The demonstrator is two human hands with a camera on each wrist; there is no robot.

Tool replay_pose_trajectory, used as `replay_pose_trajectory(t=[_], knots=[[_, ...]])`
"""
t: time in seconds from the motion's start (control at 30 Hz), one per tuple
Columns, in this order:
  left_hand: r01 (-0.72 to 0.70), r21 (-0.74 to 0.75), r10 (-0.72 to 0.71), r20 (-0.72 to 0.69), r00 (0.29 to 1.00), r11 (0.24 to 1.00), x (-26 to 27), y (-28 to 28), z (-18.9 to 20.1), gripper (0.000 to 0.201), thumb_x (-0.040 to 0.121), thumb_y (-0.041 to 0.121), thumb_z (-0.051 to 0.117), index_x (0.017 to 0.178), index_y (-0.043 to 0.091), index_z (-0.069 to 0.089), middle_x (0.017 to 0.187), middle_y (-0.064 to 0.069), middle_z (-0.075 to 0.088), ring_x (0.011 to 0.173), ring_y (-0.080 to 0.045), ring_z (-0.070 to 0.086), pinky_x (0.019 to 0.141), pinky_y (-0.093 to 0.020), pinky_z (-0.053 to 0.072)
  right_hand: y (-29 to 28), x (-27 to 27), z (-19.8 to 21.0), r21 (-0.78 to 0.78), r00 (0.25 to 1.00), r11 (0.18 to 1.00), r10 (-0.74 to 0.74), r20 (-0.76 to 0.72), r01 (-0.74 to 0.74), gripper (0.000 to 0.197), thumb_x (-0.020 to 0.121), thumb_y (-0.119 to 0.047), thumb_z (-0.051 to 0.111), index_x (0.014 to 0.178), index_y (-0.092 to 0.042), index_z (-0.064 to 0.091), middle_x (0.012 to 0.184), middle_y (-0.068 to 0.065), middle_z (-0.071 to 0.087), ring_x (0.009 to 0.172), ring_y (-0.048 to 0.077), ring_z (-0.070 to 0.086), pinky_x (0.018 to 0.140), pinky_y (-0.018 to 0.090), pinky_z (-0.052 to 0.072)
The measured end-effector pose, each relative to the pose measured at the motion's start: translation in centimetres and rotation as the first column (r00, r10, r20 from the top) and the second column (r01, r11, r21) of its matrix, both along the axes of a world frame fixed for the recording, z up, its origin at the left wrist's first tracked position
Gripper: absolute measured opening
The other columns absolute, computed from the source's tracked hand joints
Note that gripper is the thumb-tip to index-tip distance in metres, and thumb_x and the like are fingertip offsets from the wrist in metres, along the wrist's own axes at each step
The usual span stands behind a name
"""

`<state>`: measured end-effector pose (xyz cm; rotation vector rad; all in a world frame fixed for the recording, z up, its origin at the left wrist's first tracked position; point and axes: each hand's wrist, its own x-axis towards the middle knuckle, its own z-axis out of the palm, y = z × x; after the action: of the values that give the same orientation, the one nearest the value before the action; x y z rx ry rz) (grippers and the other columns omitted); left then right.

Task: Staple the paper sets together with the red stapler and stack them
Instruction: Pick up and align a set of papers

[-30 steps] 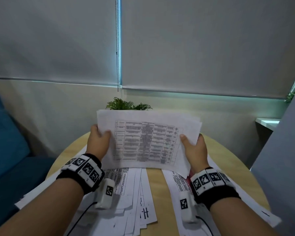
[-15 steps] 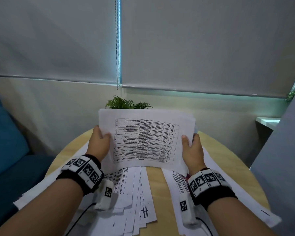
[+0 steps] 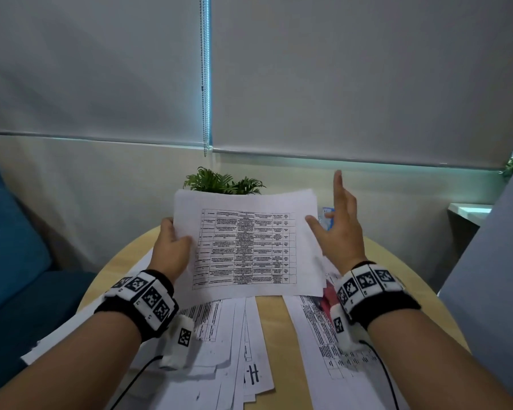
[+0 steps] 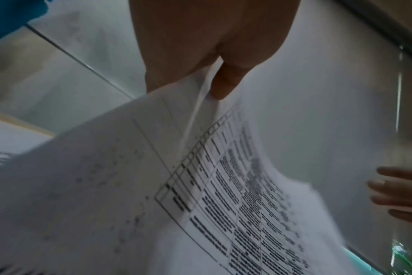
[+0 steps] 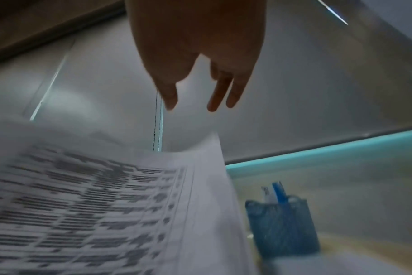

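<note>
My left hand [image 3: 172,247] holds a set of printed sheets [image 3: 246,244] upright over the round table, gripping its left edge. In the left wrist view its thumb [image 4: 220,85] pinches the top of the paper set [image 4: 200,186]. My right hand [image 3: 342,232] hovers just off the set's right edge with its fingers spread and holds nothing. The right wrist view shows the same straight fingers [image 5: 214,93] above the printed sheets [image 5: 106,195]. A red patch [image 3: 328,300], perhaps the stapler, shows under papers by my right wrist, mostly hidden.
Loose printed sheets [image 3: 237,350] lie spread over the near half of the wooden table [image 3: 397,276]. A potted plant [image 3: 222,182] stands behind the held set. A blue pen holder [image 5: 282,223] stands at the far right. A blue sofa [image 3: 9,247] is on the left.
My right hand has let go of the set's right edge and opened, moving up and to the right. The left hand alone now holds the sheets.
</note>
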<state>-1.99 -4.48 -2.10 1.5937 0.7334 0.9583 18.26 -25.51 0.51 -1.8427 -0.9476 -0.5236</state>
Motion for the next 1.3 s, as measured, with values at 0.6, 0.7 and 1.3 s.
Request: replay_pose_trajectory(t=[0.6,0.7,1.3], knots=[[0.201,-0.220,-0.132,0.292,0.947,0.955,-1.6,2.9,-0.6,0.045,0.087,-0.013,0.036,0.122,0.010,0.052,0.124,-0.018,0.058,0.115,-0.036,0.054,0.102,-0.052,0.039,0.2,3.1,1.6,-0.191,0.919,0.961,0.114,-0.378,-0.198,0.041,0.074,-0.026,0.079,0.103,-0.032,0.050,0.131,0.007,0.047,0.118,0.027,0.049,0.097,0.041,0.044],[0.194,-0.225,-0.135,0.252,0.958,0.955,-1.6,3.2,-0.7,0.035,0.086,-0.011,0.039,0.102,0.015,0.056,0.111,-0.015,0.063,0.107,-0.035,0.057,0.097,-0.052,0.043,-0.4,2.8,1.1,-0.038,0.923,0.982,0.163,-0.350,-0.187,0.018,0.087,-0.020,0.067,0.095,-0.026,0.052,0.100,0.000,0.061,0.089,0.023,0.059,0.068,0.029,0.051],[0.058,-0.116,-0.043,0.131,0.991,0.991,-0.7,3.6,0.5,0.042,0.083,-0.014,0.050,0.115,0.013,0.042,0.098,-0.001,0.059,0.095,-0.025,0.057,0.073,-0.032,0.047,-0.3,0.8,-0.1,0.177,0.786,0.979,0.190,-0.589,-0.104,0.056,0.084,-0.020,0.072,0.129,-0.022,0.038,0.118,0.005,0.054,0.106,0.026,0.057,0.090,0.053,0.051]])
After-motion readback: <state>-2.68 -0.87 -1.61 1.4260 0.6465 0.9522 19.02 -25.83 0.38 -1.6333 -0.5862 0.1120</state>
